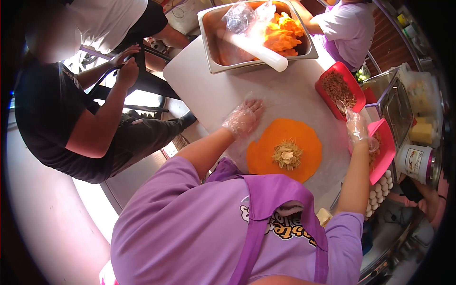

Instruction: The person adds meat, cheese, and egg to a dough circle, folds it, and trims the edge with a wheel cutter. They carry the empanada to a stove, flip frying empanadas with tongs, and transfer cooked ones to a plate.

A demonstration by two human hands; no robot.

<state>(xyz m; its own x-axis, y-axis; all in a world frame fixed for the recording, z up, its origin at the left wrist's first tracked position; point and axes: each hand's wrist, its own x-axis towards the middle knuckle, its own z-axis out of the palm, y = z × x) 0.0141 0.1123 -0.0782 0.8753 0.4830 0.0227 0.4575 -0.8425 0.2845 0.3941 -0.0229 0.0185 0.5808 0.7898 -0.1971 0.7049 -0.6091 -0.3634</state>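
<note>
A flat orange round of dough (266,156) lies on the pale table, with a small heap of pale shredded filling (287,155) on it. My left hand (244,117), in a clear plastic glove, rests flat on the table with fingers spread, just up and left of the dough. My right hand (357,126), gloved too, holds a spoon (341,105) whose end reaches the red tub (362,97) of brown crumbly filling. Below that hand sits a pink tub (384,156), partly hidden by my wrist.
A steel tray (216,68) holds orange dough (285,35), a plastic bag and a white roller (266,54). Eggs (377,194) and a labelled bucket (412,161) stand at right. One person (61,104) sits at left; others (349,28) are at the top.
</note>
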